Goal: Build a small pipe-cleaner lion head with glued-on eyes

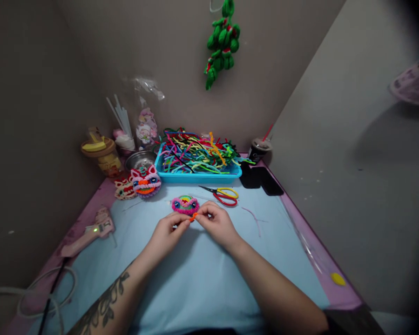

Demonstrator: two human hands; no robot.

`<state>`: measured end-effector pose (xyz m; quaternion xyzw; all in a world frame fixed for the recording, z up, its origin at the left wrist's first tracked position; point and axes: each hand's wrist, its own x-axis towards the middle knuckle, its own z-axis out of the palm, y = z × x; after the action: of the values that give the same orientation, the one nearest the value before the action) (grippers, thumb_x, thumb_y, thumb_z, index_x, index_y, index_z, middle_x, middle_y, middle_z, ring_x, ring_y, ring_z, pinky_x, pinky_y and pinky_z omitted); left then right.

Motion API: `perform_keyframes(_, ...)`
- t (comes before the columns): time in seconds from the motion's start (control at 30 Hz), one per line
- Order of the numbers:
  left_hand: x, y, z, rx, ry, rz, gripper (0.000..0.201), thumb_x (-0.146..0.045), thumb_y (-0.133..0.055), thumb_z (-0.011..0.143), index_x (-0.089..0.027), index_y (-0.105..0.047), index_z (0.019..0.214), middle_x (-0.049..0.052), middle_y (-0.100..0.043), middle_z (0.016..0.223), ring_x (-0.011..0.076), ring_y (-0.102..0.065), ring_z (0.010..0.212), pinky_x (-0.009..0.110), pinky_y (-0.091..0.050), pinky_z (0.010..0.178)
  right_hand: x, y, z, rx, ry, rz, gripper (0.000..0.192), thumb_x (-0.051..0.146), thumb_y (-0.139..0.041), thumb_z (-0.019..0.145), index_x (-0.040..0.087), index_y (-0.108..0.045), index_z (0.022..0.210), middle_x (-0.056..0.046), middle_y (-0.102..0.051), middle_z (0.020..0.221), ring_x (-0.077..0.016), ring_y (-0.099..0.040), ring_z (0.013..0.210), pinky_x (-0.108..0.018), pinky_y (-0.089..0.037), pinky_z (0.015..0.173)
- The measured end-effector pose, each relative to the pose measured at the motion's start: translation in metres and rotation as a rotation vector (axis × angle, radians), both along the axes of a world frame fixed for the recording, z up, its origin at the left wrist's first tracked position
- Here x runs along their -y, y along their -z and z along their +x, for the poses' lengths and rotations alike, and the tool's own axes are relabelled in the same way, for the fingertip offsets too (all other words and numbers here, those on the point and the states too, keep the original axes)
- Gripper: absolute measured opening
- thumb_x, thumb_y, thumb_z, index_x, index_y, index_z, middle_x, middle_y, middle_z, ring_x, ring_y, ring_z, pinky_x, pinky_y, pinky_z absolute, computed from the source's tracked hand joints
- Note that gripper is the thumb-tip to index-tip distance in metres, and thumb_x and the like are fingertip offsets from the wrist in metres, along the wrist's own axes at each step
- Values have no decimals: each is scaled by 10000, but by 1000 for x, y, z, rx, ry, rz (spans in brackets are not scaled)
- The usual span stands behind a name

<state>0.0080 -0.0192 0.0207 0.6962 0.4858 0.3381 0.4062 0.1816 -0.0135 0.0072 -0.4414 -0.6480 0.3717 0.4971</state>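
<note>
Just beyond both hands' fingers (186,222) pinching an orange pipe cleaner (193,216) lie scissors (223,195).

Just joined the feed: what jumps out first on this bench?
At centre, the left hand and right hand pinch a small orange pipe-cleaner piece just in front of a pink fuzzy craft face. Behind it, a blue tray overflows with coloured pipe cleaners, red-and-yellow scissors beside it.

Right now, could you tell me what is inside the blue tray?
The blue tray holds a loose heap of pipe cleaners in many colours, some hanging over the rim. The tray floor and anything beneath the heap is covered, so it cannot be seen.
</note>
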Motion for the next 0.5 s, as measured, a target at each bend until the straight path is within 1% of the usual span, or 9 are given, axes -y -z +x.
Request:
perform_keyframes(0.1,0,2,0,66,-18,-59,235,-320,-561,786,-167,-721,863,45,-714,792,185,-621,760,264,-454,693,2,1,-3,11,54,30,110,176,-622,769,180,-586,665,-4,-527,711,-125,-500,638,-232,-406,551)
perform_keyframes(0.2,1,4,0,125,-32,-137,264,-352,-558,786,-154,-717,858,18,-676,663,163,-587,648,238,-429,584,4,5,-4,90,88,141,75,166,-602,786,186,-590,715,-13,-531,755,-126,-499,638,-235,-408,537)
perform_keyframes(0.27,1,4,0,148,-44,-168,276,-366,-559,783,-146,-714,842,1,-642,597,150,-561,595,227,-408,545,5,7,-4,174,91,257,55,155,-573,807,189,-592,769,-29,-539,795,-145,-528,697,-258,-446,591)
perform_keyframes(0.33,1,5,0,156,-63,-188,276,-370,-563,777,-141,-712,820,-6,-626,567,144,-549,570,225,-403,536,6,8,-3,274,89,385,74,139,-537,831,189,-591,822,-47,-547,817,-173,-548,777,-299,-476,683)
perform_keyframes(0.4,1,6,0,155,-77,-186,271,-363,-565,772,-140,-715,809,4,-650,600,151,-564,590,234,-423,564,7,9,-4,372,103,482,101,128,-508,849,189,-589,849,-60,-557,820,-193,-549,823,-328,-484,738)
perform_keyframes(0.5,1,9,2,141,-85,-147,255,-333,-577,759,-138,-726,830,49,-719,762,185,-617,715,267,-464,681,8,10,-8,491,154,542,127,126,-483,865,185,-590,830,-70,-565,806,-205,-536,812,-337,-489,732)
